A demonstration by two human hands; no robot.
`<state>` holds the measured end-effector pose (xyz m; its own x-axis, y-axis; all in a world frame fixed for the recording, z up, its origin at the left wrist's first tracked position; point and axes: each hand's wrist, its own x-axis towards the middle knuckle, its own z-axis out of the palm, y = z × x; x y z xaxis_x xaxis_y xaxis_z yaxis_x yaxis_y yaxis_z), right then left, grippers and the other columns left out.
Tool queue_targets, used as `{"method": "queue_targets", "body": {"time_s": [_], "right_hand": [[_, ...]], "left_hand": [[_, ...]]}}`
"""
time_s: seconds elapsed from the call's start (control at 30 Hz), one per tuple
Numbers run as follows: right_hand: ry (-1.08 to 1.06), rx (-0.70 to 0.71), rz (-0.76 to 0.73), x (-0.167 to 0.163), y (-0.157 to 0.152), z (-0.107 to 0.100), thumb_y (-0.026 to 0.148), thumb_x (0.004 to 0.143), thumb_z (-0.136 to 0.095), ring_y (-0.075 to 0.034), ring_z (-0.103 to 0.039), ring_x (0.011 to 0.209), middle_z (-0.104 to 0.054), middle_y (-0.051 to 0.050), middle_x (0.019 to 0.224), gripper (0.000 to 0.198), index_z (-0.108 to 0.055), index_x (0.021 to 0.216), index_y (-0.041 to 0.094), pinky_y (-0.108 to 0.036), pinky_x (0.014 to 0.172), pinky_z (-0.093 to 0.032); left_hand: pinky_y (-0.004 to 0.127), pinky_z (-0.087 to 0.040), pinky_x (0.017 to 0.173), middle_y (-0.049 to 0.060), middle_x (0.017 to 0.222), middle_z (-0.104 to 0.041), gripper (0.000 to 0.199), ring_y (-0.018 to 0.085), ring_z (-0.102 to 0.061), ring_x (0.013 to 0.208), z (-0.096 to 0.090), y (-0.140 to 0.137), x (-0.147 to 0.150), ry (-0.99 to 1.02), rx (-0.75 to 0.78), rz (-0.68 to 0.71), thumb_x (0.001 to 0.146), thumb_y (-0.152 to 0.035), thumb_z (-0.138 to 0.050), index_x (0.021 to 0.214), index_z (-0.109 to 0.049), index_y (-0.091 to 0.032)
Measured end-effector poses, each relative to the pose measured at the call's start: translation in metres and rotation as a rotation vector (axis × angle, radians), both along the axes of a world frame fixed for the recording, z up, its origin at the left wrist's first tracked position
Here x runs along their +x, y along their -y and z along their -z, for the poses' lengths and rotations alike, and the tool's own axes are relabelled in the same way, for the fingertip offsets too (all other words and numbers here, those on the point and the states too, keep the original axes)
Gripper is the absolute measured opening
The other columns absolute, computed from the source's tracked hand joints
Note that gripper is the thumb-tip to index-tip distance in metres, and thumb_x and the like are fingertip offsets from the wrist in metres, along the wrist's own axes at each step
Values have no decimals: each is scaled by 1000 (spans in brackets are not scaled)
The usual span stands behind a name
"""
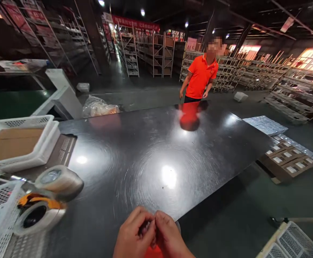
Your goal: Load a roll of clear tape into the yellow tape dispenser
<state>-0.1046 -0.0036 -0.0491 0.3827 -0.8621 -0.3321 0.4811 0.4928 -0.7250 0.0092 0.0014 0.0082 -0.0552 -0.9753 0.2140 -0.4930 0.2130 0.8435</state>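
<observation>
At the near edge of the dark shiny table, my left hand and my right hand meet at the fingertips. Both have curled, closed fingers, thumbs and forefingers pinched together. Whatever may be between the fingertips is too small or hidden to make out. To the left of my hands lies an orange tape dispenser with a roll of clear tape. Behind it sits a larger roll of clear tape.
White plastic baskets stand on the left, one with flat cardboard inside. Across the table stands a person in an orange shirt. Boxes are stacked right of the table. A cart with white baskets is lower right.
</observation>
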Motion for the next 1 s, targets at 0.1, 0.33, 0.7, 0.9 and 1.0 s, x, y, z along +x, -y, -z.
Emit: {"method": "queue_targets", "body": {"time_s": [0.1, 0.33, 0.7, 0.9, 1.0], "right_hand": [[3, 20, 22, 1, 2, 9, 79, 64, -65, -4, -39, 38, -50, 4, 49, 63, -46, 61, 19, -18, 37, -26], [54, 75, 51, -9, 6, -12, 72, 66, -71, -4, -40, 41, -46, 7, 50, 59, -45, 63, 19, -18, 41, -30], [151, 95, 21, -12, 9, -28, 62, 75, -69, -7, -42, 48, -49, 5, 55, 49, -50, 65, 18, -22, 49, -34], [172, 98, 9, -8, 10, -29, 60, 78, -67, -8, -44, 49, -49, 4, 54, 47, -50, 65, 18, -22, 49, -33], [185, 105, -6, -7, 10, -28, 60, 79, -66, -9, -46, 51, -49, 4, 55, 47, -51, 65, 18, -22, 50, -33]], "left_hand": [[19, -41, 53, -3, 65, -53, 24, 9, -51, 55, 0, -1, -7, -77, 44, -72, 85, -27, -54, 63, -59, -20], [20, -47, 56, 1, 70, -61, 22, 12, -59, 60, -3, 4, 0, -97, 59, -21, 86, -31, -58, 70, -67, -21], [19, -42, 49, -2, 61, -57, 26, 8, -49, 49, -17, 11, 4, -698, 446, -200, 68, -41, -78, 68, -71, -15], [18, -42, 47, -3, 59, -55, 31, 7, -49, 49, -21, 9, 2, -864, 553, -238, 60, -42, -85, 70, -73, -16], [19, -41, 46, -3, 60, -55, 29, 6, -48, 48, -24, 8, 3, -886, 564, -245, 59, -40, -86, 70, -74, -15]]}}
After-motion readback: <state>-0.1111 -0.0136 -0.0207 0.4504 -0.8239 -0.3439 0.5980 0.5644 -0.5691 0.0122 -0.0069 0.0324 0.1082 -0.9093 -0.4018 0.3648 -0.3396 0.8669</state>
